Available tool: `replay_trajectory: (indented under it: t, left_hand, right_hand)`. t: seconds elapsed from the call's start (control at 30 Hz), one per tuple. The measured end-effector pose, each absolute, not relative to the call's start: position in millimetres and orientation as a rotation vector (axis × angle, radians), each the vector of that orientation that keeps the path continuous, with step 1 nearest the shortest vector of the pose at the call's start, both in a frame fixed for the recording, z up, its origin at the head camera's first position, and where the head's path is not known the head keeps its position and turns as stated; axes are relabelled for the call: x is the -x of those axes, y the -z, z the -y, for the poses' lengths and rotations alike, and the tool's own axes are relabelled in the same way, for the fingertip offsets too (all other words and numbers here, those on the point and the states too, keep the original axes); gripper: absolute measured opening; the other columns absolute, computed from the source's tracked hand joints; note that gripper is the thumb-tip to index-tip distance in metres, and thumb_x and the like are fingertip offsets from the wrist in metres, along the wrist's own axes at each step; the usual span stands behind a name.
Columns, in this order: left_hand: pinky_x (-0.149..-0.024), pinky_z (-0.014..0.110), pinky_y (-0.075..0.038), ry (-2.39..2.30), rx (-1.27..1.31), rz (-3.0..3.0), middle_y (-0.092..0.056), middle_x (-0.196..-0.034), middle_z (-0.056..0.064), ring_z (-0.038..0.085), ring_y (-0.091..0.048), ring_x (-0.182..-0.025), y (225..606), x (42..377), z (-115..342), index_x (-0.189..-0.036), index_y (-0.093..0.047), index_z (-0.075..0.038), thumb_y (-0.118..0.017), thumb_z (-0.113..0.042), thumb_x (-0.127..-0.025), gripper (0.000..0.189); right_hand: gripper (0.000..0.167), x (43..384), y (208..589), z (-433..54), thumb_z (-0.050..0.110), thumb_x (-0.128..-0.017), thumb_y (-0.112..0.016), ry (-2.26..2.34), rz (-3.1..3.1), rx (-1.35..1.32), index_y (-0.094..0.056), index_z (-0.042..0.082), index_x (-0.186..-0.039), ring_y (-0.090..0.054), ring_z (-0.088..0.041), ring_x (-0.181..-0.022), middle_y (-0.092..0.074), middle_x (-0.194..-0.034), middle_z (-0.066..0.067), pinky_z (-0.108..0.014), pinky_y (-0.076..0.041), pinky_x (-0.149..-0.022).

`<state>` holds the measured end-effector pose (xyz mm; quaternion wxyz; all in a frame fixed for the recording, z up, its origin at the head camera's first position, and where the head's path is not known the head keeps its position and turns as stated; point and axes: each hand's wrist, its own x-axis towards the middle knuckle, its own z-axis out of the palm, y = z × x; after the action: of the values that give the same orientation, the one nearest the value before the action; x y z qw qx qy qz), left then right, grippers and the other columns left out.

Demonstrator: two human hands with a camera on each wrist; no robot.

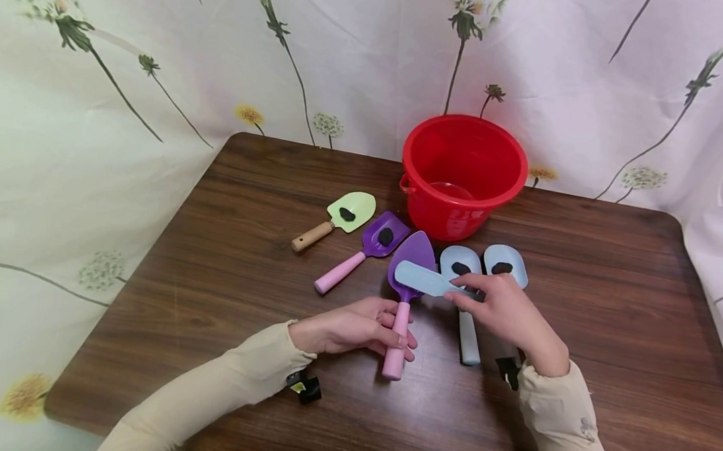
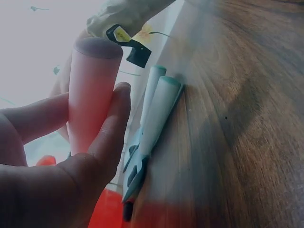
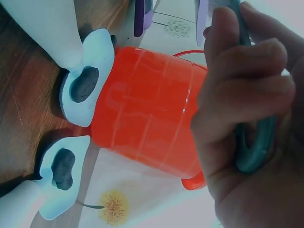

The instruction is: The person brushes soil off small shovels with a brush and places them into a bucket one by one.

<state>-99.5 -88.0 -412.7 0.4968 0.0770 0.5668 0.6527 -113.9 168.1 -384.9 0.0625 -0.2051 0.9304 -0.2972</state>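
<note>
My left hand (image 1: 357, 326) grips the pink handle (image 2: 92, 95) of a pointed purple trowel (image 1: 418, 248), raised off the table in the left wrist view. My right hand (image 1: 506, 309) pinches a light blue, flat-bladed spatula-like tool (image 1: 422, 279). Its blade lies across the purple scoop in the head view; whether they touch I cannot tell. A teal looped handle end (image 3: 254, 152) passes along the right palm. Beneath the right hand are two light blue trowels, one left (image 1: 451, 255) and one right (image 1: 514, 256), each bearing a dark lump.
A red bucket (image 1: 425, 211) stands behind the trowels. Left of the hands lie a purple square-ended shovel (image 1: 373, 229) and a pale green trowel (image 1: 362, 204) with a wooden handle, each holding a dark lump. A flower-print cloth (image 1: 357, 50) hangs behind the brown table (image 1: 214, 259).
</note>
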Motion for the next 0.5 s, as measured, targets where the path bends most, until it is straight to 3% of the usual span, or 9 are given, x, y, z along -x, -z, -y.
replay_trajectory:
  t: [0.33, 0.5]
  left_hand:
    - [-0.088, 0.04, -0.057, -1.548, -0.2, -1.353, -0.061, -0.118, 0.029, 0.024, -0.071, -0.096, 408.9, 98.3, 87.9, -0.125, -0.037, 0.011, -0.055, 0.004, -0.091, 0.039]
    - [-0.086, 0.039, -0.057, -1.556, -0.203, -1.344, -0.063, -0.113, 0.026, 0.024, -0.071, -0.094, 408.8, 95.9, 86.9, -0.126, -0.036, 0.011, -0.055, 0.005, -0.09, 0.041]
  right_hand:
    - [0.03, 118.1, 388.8, -168.9, 0.024, -0.084, -0.075, 0.803, -2.974, 0.616, -0.073, 0.01, -0.11, -0.044, -0.007, -0.056, -0.054, -0.057, 0.007, -0.022, -0.042, -0.054]
    - [0.029, 118.7, 391.1, -170.0, 0.025, -0.083, -0.076, 0.774, -3.099, 0.583, -0.074, 0.012, -0.109, -0.05, -0.014, -0.061, -0.06, -0.06, 0.004, -0.031, -0.046, -0.056]
